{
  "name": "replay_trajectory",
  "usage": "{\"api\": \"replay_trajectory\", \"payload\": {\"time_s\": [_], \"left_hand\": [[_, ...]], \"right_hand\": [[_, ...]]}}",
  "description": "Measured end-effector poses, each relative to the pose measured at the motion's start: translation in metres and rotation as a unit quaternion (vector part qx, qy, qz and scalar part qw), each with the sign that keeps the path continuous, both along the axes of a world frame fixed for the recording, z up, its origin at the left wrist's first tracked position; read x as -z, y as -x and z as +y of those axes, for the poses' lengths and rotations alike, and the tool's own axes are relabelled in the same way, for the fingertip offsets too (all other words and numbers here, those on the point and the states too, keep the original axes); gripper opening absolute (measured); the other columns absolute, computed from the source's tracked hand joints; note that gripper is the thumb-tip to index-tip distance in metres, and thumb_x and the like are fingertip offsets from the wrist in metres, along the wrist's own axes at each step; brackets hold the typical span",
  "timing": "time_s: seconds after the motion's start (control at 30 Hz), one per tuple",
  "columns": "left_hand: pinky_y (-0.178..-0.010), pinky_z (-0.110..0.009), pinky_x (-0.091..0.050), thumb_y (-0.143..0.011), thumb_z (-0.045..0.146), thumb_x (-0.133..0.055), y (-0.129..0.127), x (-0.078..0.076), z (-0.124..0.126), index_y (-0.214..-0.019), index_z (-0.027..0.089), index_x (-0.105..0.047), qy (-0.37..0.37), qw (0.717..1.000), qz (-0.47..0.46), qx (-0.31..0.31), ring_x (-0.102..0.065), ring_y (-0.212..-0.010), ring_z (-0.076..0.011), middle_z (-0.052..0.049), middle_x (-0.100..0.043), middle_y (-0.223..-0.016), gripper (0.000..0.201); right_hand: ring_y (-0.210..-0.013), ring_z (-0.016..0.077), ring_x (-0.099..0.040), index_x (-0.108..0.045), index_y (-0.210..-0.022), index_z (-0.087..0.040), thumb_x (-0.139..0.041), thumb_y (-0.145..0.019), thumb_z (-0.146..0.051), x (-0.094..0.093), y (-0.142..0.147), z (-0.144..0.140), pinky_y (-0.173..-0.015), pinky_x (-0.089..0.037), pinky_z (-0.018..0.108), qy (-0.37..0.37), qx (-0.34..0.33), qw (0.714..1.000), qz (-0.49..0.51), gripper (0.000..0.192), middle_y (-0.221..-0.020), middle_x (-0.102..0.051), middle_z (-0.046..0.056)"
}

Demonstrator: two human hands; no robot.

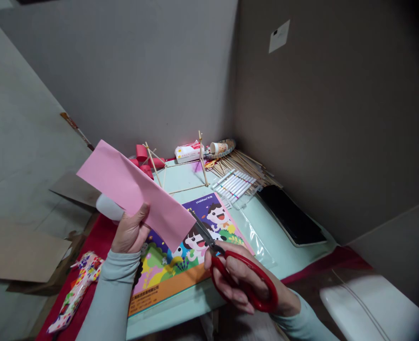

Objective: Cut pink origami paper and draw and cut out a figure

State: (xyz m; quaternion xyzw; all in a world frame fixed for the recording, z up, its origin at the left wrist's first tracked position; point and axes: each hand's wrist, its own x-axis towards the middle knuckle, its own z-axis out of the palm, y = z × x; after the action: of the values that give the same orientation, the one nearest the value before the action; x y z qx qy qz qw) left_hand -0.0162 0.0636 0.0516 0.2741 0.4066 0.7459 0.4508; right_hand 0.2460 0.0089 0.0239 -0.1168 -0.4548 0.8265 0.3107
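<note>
My left hand (132,232) pinches a pink sheet of paper (134,189) by its lower edge, thumb on top, and the sheet slants across in the air. In my right hand (245,279) is a pair of scissors (271,289) with red handles, my fingers through the loops. The blades point up and left, their tips close to the paper's right corner; whether they touch it I cannot tell. Beneath both hands lies a colourful picture pad (170,270) with cartoon children, a pink edge showing along its right side.
Behind the pad stands a wooden stick frame (202,161). Red paper rolls (141,152), a tissue pack (189,152), a paper cup (218,148), loose sticks (252,166), markers (235,185) and a black tablet-like panel (289,213) surround it. A patterned glue gun (76,289) lies at left.
</note>
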Motion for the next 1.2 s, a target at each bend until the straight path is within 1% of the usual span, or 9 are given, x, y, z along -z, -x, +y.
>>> {"api": "replay_trajectory", "payload": {"time_s": [0.23,0.33,0.47,0.53,0.6,0.77,0.87,1.0,1.2], "left_hand": [[-0.096,-0.030,-0.056,-0.053,0.022,-0.096,-0.004,0.002,-0.004,-0.121,0.024,-0.068,0.022,1.000,0.013,0.015,-0.071,-0.107,-0.0238,-0.005,-0.077,-0.109,0.074],[-0.092,-0.028,-0.058,-0.052,0.023,-0.096,-0.006,0.002,-0.004,-0.121,0.023,-0.068,0.023,0.999,0.012,0.020,-0.072,-0.103,-0.0226,-0.005,-0.077,-0.108,0.075],[-0.082,-0.025,-0.061,-0.052,0.022,-0.096,-0.006,0.003,-0.004,-0.121,0.023,-0.067,0.024,0.999,0.014,0.023,-0.073,-0.096,-0.0208,-0.005,-0.077,-0.106,0.075],[-0.077,-0.024,-0.062,-0.052,0.021,-0.096,-0.006,0.004,-0.004,-0.119,0.022,-0.068,0.027,0.999,0.015,0.026,-0.074,-0.090,-0.0201,-0.005,-0.077,-0.104,0.073],[-0.075,-0.024,-0.063,-0.051,0.022,-0.097,-0.006,0.005,-0.004,-0.116,0.023,-0.069,0.027,0.999,0.016,0.026,-0.074,-0.089,-0.0203,-0.005,-0.077,-0.105,0.070],[-0.085,-0.026,-0.061,-0.053,0.023,-0.096,-0.006,0.007,-0.004,-0.117,0.024,-0.068,0.029,0.999,0.020,0.026,-0.071,-0.105,-0.0233,-0.004,-0.076,-0.108,0.070],[-0.081,-0.024,-0.061,-0.052,0.025,-0.096,-0.006,0.007,-0.004,-0.117,0.025,-0.068,0.027,0.999,0.026,0.029,-0.072,-0.101,-0.0220,-0.003,-0.077,-0.106,0.071],[-0.072,-0.019,-0.061,-0.050,0.027,-0.097,-0.005,0.007,-0.004,-0.114,0.023,-0.069,0.026,0.999,0.036,0.031,-0.073,-0.092,-0.0183,-0.003,-0.076,-0.105,0.070],[-0.079,-0.025,-0.062,-0.053,0.029,-0.096,-0.004,0.009,-0.003,-0.120,0.023,-0.067,0.036,0.998,0.051,0.026,-0.073,-0.094,-0.0203,-0.004,-0.076,-0.107,0.074]], "right_hand": [[-0.044,0.0033,-0.033,-0.057,-0.108,-0.015,-0.052,-0.097,-0.055,0.006,0.005,-0.001,-0.036,-0.034,0.011,0.016,-0.007,0.999,0.050,0.042,-0.067,-0.050,-0.003],[-0.044,0.0035,-0.031,-0.059,-0.108,-0.014,-0.053,-0.097,-0.056,0.006,0.008,-0.002,-0.036,-0.032,0.012,0.035,-0.002,0.998,0.057,0.043,-0.066,-0.049,-0.003],[-0.038,0.0007,-0.020,-0.058,-0.101,-0.017,-0.053,-0.098,-0.054,0.005,0.008,-0.002,-0.031,-0.022,0.010,0.068,0.008,0.997,0.032,0.038,-0.061,-0.046,-0.006],[-0.037,0.0005,-0.019,-0.057,-0.101,-0.017,-0.052,-0.099,-0.052,0.005,0.007,-0.002,-0.030,-0.023,0.009,0.056,0.006,0.998,0.032,0.036,-0.059,-0.044,-0.007],[-0.038,0.0012,-0.025,-0.057,-0.104,-0.015,-0.053,-0.098,-0.052,0.006,0.006,-0.001,-0.032,-0.030,0.009,0.023,0.006,0.999,0.035,0.037,-0.059,-0.045,-0.007],[-0.043,0.0026,-0.037,-0.049,-0.120,-0.019,-0.060,-0.092,-0.058,0.009,0.003,0.001,-0.036,-0.038,0.011,0.001,-0.001,1.000,0.023,0.050,-0.070,-0.056,-0.003],[-0.044,0.0025,-0.036,-0.040,-0.125,-0.022,-0.057,-0.096,-0.054,0.012,0.003,0.002,-0.037,-0.036,0.010,0.000,0.002,0.999,0.034,0.047,-0.073,-0.057,-0.004],[-0.043,0.0023,-0.029,-0.038,-0.122,-0.024,-0.059,-0.094,-0.056,0.015,0.004,0.000,-0.035,-0.030,0.009,0.026,0.001,0.999,0.044,0.047,-0.069,-0.053,-0.006],[-0.036,0.0017,-0.024,-0.035,-0.124,-0.026,-0.055,-0.096,-0.057,0.014,0.004,-0.002,-0.032,-0.024,0.009,0.033,0.010,0.999,0.013,0.046,-0.060,-0.051,-0.010]]}}
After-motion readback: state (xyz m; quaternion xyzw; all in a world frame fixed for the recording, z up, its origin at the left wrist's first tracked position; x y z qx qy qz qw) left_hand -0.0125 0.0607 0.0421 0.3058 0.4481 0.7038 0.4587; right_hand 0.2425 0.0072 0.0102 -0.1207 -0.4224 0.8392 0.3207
